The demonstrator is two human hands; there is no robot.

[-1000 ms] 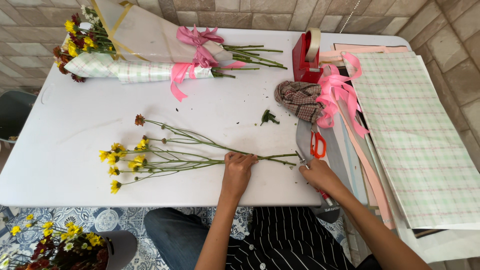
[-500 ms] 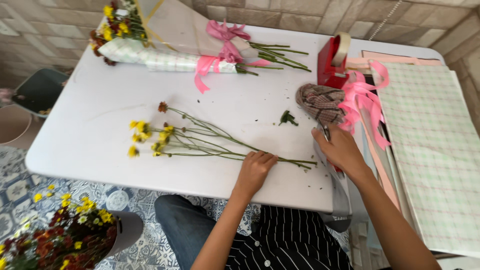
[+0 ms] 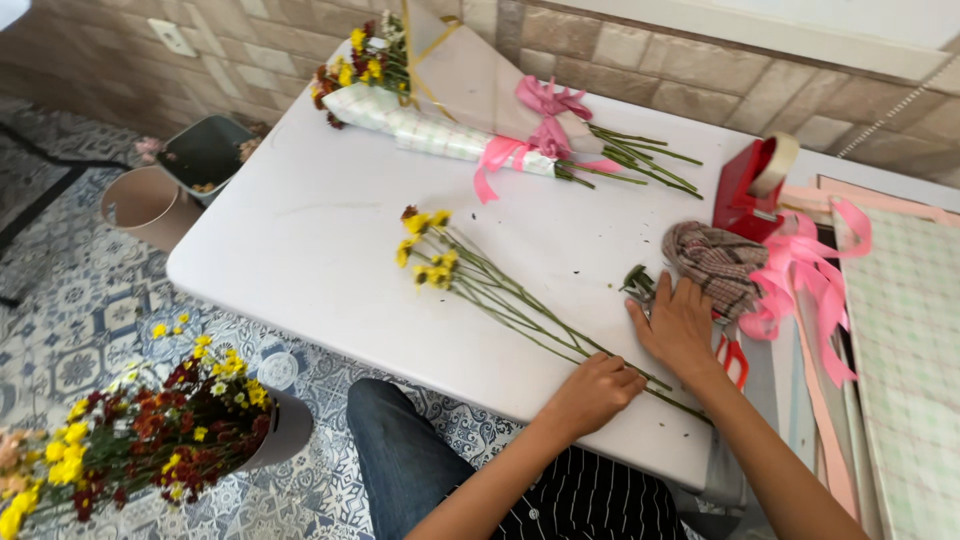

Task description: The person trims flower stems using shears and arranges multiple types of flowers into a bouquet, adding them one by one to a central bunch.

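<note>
I am sitting at the white bench (image 3: 300, 240) and looking down at a loose bunch of long-stemmed yellow flowers (image 3: 500, 295) lying across it, blooms toward ten o'clock and cut ends trailing toward four o'clock. My left hand (image 3: 595, 392) is resting curled on the stems near their lower end, fingers folded down over them, pinning them flat against the bench so they are not rolling or fanning apart; I judge it a loose press more than a full grasp. My right hand (image 3: 680, 325) is lying spread, palm down, just at two o'clock from the left one, fingers splayed and gripping nothing that I can see. Red scissor handles (image 3: 733, 358) are showing just beside its heel, and a checked cloth (image 3: 718, 265) is lying touching its fingertips at one o'clock, with a small green clipping (image 3: 636, 280) next to it.

Pink ribbon (image 3: 810, 270) is spilling off the cloth toward three o'clock, and a red tape dispenser (image 3: 752, 180) is standing behind it at twelve o'clock. At the far edge, two wrapped bouquets (image 3: 450, 110) tied with pink bows are lying side by side, out of the working space. On the floor at eight o'clock, a bucket of mixed flowers (image 3: 150, 430) is standing within reach.
</note>
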